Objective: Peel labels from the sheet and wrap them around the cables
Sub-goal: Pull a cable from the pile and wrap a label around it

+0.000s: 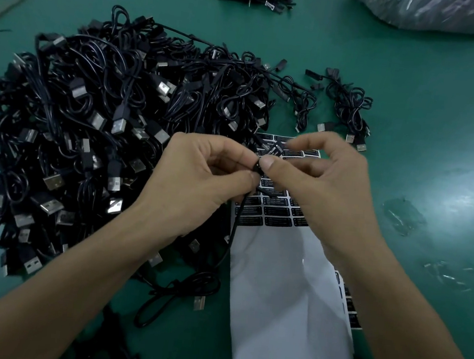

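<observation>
Black cable (pixel 257 168) pinched by left hand (pixel 200 181) and right hand (pixel 323 189) above label sheet (pixel 285 288).

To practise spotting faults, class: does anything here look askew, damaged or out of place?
The label sheet has a crease across its bare lower half; a second sheet pokes out askew under its right edge. Crumpled clear scraps litter the mat beside it.

Your left hand (pixel 200 175) and right hand (pixel 316 176) pinch one cable (pixel 235 223) (black label (pixel 274 151) attached) above the label sheet (pixel 288 288).
</observation>
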Available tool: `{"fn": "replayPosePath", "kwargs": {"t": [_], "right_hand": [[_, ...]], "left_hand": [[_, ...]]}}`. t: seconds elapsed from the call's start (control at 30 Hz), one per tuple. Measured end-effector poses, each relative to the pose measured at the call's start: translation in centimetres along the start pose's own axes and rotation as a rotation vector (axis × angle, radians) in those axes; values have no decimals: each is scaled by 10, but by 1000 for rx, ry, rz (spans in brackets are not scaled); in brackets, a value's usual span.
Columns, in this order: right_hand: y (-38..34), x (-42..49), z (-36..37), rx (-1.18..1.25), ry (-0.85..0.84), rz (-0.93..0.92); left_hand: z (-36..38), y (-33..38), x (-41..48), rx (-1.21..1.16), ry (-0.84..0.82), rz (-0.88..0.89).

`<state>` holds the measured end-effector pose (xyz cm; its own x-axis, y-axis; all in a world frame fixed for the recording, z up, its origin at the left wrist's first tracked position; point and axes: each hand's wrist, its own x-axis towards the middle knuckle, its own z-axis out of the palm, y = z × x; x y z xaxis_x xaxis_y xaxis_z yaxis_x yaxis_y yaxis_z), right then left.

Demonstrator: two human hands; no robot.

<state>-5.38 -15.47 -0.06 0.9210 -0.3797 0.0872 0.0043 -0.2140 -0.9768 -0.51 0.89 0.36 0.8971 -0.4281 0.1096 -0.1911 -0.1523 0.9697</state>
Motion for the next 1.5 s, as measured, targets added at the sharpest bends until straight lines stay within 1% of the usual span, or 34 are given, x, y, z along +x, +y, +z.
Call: {"fn": "replayPosePath", "kwargs": {"t": [0.03,0.1,0.2,0.3,0.4,0.6,0.67,0.77,0.87,0.93,1.1,1.23,1.37,1.5], "right_hand": [[1,0,0,45,-42,13],[1,1,2,103,-87,-20],[0,1,1,152,-100,-64],[-2,0,-1,184,-129,-72],[-3,0,-2,134,-133,-93],[3,1,-1,-97,-88,-138],[5,2,-2,-74,-95,-164],[7,4,-7,7,-210,-177],[7,6,-11,14,-301,-198],[7,6,-13,58,-288,-159],[5,6,-14,148,-290,-78],[2,6,-14,211,-289,-34],[3,6,-11,287,-275,0],[5,2,-5,269,-199,-8]], "left_hand": [[0,0,0,3,-10,-3],[0,0,0,8,-16,-12],[1,0,-1,23,1,-2],[3,0,-1,55,-18,33],[2,-1,1,71,-21,42],[3,-2,-1,124,-34,64],[2,-2,0,139,-36,64],[-1,-3,2,138,-49,70],[-2,-4,2,93,-65,82],[-2,-6,2,70,-68,97],[-3,-8,0,187,-41,187],[-2,-7,-2,252,15,260],[-3,-7,-1,244,50,236],[-3,-6,-1,240,36,179]]}}
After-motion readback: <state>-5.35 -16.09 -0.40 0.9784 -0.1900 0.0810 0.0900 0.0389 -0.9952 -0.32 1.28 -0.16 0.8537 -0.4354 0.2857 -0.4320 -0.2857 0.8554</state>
